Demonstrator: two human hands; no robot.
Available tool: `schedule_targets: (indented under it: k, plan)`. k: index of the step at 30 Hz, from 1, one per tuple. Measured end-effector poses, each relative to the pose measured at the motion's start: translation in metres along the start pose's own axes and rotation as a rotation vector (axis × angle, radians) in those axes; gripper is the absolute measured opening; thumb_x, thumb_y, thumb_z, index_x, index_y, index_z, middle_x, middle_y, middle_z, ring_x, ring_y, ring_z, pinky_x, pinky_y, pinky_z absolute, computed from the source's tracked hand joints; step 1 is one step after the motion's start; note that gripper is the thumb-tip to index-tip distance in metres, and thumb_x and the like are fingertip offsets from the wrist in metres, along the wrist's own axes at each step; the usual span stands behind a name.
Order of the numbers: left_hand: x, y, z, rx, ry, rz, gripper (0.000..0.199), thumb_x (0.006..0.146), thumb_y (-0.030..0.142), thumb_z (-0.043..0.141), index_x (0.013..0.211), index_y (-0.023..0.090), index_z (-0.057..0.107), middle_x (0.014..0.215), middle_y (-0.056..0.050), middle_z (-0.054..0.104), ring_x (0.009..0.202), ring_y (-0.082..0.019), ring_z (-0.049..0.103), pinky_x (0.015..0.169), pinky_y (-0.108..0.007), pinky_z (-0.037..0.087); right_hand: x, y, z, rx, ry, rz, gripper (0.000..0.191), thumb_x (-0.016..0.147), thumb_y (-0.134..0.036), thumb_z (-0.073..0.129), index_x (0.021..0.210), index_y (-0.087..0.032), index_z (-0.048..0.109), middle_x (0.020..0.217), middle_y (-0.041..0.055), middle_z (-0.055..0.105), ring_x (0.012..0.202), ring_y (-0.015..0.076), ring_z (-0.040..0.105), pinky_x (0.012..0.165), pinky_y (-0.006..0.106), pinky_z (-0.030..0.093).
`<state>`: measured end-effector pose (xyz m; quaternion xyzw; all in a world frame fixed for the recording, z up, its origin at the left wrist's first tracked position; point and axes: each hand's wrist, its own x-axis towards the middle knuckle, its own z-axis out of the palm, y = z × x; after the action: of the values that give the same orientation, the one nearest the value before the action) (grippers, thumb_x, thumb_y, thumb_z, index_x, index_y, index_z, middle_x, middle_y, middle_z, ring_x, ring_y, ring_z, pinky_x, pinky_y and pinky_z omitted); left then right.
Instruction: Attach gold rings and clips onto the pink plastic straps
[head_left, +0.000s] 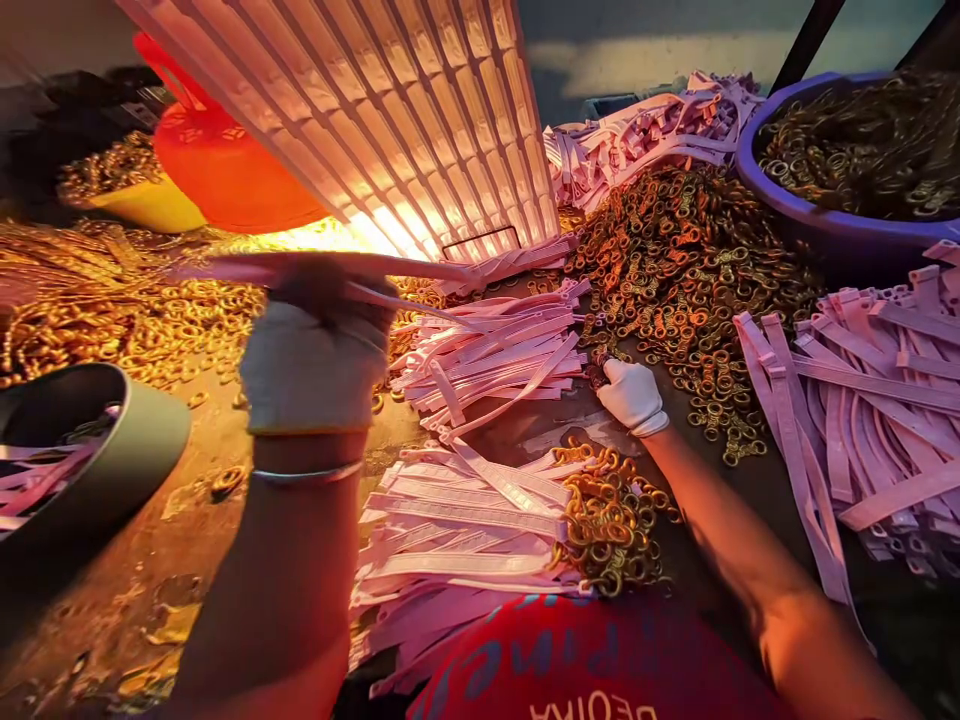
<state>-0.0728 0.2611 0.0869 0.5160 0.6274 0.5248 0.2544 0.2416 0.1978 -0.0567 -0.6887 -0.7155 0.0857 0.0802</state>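
My left hand (315, 345), in a white glove with bare fingertips, is raised on the left and closed around a pink strap (409, 266). The strap runs sideways across the view, and its left end is blurred. My right hand (632, 396), also gloved, rests low at the edge of a heap of brass-coloured metal clasps (667, 270). Its fingers are curled together; whatever they grip is too dark to make out. Between the hands lies a stack of pink straps (495, 350). Closer to me, more straps (465, 520) have gold clasps (611, 520) at their right ends.
A bright slatted panel (390, 110) leans above the table. A purple tub (825, 225) of clasps and loose pink straps (885, 390) stand right. On the left are a grey-green bin (150, 430), a red container (225, 170) and scattered gold rings (135, 330).
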Motion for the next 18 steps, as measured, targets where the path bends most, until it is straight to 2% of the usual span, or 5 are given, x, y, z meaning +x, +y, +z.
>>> schedule_targets:
  k: [5, 8, 10, 14, 18]
  plan:
    - [-0.062, -0.034, 0.035, -0.507, -0.258, -0.722, 0.012, 0.092, 0.019, 0.054, 0.080, 0.018, 0.051, 0.089, -0.013, 0.067, 0.094, -0.028, 0.070, 0.081, -0.051, 0.063, 0.001, 0.001, 0.002, -0.002, 0.016, 0.008, 0.019, 0.086, -0.023, 0.057, 0.096, -0.017, 0.072, 0.094, 0.0133, 0.078, 0.091, 0.0257, 0.069, 0.072, 0.028, 0.039]
    - [-0.091, -0.048, 0.039, -0.604, -0.411, -0.921, 0.010, 0.091, 0.015, 0.052, 0.081, 0.017, 0.054, 0.099, -0.016, 0.071, 0.096, -0.028, 0.073, 0.087, -0.048, 0.063, 0.001, 0.002, 0.004, 0.001, 0.020, 0.011, 0.020, 0.085, -0.023, 0.058, 0.097, -0.017, 0.072, 0.095, 0.0124, 0.078, 0.092, 0.0253, 0.069, 0.072, 0.028, 0.039]
    - [-0.101, -0.056, 0.036, -0.560, -0.461, -0.832, 0.003, 0.087, 0.015, 0.058, 0.089, 0.017, 0.057, 0.100, -0.013, 0.071, 0.094, -0.025, 0.073, 0.090, -0.045, 0.062, 0.001, 0.002, 0.005, 0.002, 0.021, 0.011, 0.020, 0.085, -0.023, 0.058, 0.097, -0.018, 0.072, 0.097, 0.0121, 0.078, 0.092, 0.0252, 0.070, 0.072, 0.028, 0.039]
    - [-0.109, -0.070, 0.030, -0.325, -0.479, -0.514, 0.037, 0.078, 0.017, 0.073, 0.112, 0.021, 0.060, 0.102, -0.007, 0.070, 0.095, -0.024, 0.070, 0.096, -0.047, 0.057, 0.001, 0.004, 0.007, 0.003, 0.024, 0.012, 0.021, 0.086, -0.024, 0.058, 0.099, -0.017, 0.073, 0.097, 0.0120, 0.078, 0.091, 0.0249, 0.069, 0.071, 0.028, 0.038]
    - [-0.110, -0.075, 0.031, 0.344, -0.612, 0.156, 0.034, 0.078, 0.019, 0.070, 0.112, 0.020, 0.067, 0.112, -0.011, 0.067, 0.109, -0.030, 0.062, 0.104, -0.051, 0.050, 0.003, 0.005, 0.011, -0.008, 0.035, 0.020, 0.021, 0.087, -0.025, 0.058, 0.099, -0.017, 0.073, 0.095, 0.0118, 0.078, 0.089, 0.0242, 0.068, 0.070, 0.028, 0.037]
